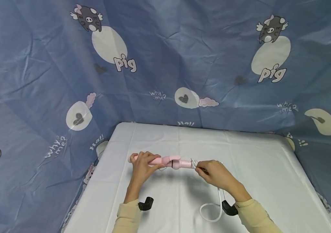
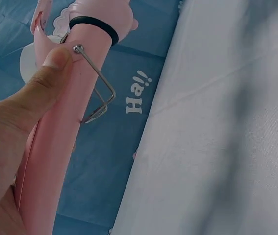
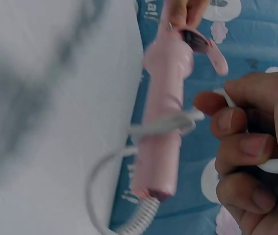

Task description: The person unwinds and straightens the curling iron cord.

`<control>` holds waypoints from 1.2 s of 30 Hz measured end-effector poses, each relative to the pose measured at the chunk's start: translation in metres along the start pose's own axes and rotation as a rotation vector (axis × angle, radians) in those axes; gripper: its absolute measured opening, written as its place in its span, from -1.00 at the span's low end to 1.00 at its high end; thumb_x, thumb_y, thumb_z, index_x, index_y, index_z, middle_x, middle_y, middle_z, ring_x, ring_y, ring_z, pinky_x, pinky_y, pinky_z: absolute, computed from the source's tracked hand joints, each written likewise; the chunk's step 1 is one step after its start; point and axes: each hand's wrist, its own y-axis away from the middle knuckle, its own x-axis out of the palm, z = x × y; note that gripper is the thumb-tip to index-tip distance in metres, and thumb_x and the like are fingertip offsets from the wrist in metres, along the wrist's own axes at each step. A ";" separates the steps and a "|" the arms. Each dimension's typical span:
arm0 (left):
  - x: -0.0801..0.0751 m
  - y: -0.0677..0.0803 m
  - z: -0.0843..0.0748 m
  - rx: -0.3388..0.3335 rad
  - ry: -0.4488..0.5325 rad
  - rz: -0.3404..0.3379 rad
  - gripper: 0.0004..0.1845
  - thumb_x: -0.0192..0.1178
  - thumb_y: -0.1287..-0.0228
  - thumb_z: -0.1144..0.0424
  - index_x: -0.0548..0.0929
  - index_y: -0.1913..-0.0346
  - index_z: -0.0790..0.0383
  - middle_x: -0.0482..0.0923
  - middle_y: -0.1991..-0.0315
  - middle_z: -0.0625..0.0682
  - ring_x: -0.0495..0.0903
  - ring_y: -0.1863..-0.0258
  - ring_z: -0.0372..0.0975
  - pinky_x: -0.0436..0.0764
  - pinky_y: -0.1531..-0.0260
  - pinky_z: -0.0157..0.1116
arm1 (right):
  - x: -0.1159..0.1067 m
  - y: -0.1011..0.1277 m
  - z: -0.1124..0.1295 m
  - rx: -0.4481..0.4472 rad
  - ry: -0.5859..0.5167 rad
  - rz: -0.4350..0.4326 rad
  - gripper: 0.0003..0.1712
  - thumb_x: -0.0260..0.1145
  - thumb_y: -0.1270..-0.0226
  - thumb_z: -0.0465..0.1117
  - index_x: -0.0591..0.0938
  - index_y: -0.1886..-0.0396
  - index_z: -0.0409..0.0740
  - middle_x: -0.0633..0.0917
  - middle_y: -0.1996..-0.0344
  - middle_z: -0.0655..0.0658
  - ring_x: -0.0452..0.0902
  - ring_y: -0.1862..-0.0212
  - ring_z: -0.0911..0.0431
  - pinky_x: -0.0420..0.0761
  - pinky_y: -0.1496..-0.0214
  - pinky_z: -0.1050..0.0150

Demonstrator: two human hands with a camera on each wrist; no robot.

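A pink curling iron (image 1: pixel 186 164) is held roughly level above the white table. My left hand (image 1: pixel 142 165) grips it around the barrel, the thumb lying along the pink surface near the clamp in the left wrist view. A bent wire stand (image 2: pixel 110 93) sticks out from its side there. White cord (image 3: pixel 163 126) loops around the handle, and a ribbed cord sleeve (image 3: pixel 141 218) leaves the handle's end. Beside the handle my right hand (image 1: pixel 216 173) holds part of the cord between curled fingers. A loop of cord (image 1: pixel 210 221) hangs below that hand.
The white-covered table (image 1: pixel 180 139) lies beneath both hands. Blue printed fabric (image 1: pixel 159 58) rises behind it and down the left and right sides. Black wrist-worn pieces show by the left sleeve (image 1: pixel 129 213) and the right sleeve (image 1: pixel 254 213).
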 end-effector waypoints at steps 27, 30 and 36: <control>-0.006 0.001 0.004 0.091 0.020 0.030 -0.54 0.45 0.30 -0.22 0.76 0.24 -0.11 0.62 0.38 -0.22 0.41 0.31 -0.31 -0.01 -0.07 0.07 | -0.023 -0.013 -0.048 -0.112 0.012 -0.028 -0.92 0.23 -0.33 -0.13 0.64 0.32 0.15 0.56 0.41 0.30 0.44 0.39 0.44 0.53 0.29 0.36; -0.005 0.001 0.006 0.107 0.033 0.024 -0.53 0.45 0.31 -0.22 0.76 0.24 -0.12 0.62 0.38 -0.22 0.42 0.30 -0.31 -0.01 -0.07 0.07 | -0.021 -0.013 -0.054 -0.120 -0.037 -0.019 -0.91 0.21 -0.35 -0.16 0.64 0.31 0.12 0.57 0.39 0.29 0.44 0.38 0.43 0.52 0.28 0.37; -0.004 0.004 0.010 0.116 0.060 0.058 -0.55 0.42 0.27 -0.23 0.76 0.24 -0.14 0.61 0.37 -0.24 0.42 0.28 -0.33 -0.01 -0.09 0.06 | -0.010 -0.013 -0.066 -0.160 -0.124 0.017 -0.88 0.18 -0.37 -0.21 0.62 0.30 0.10 0.61 0.39 0.21 0.46 0.38 0.39 0.51 0.30 0.37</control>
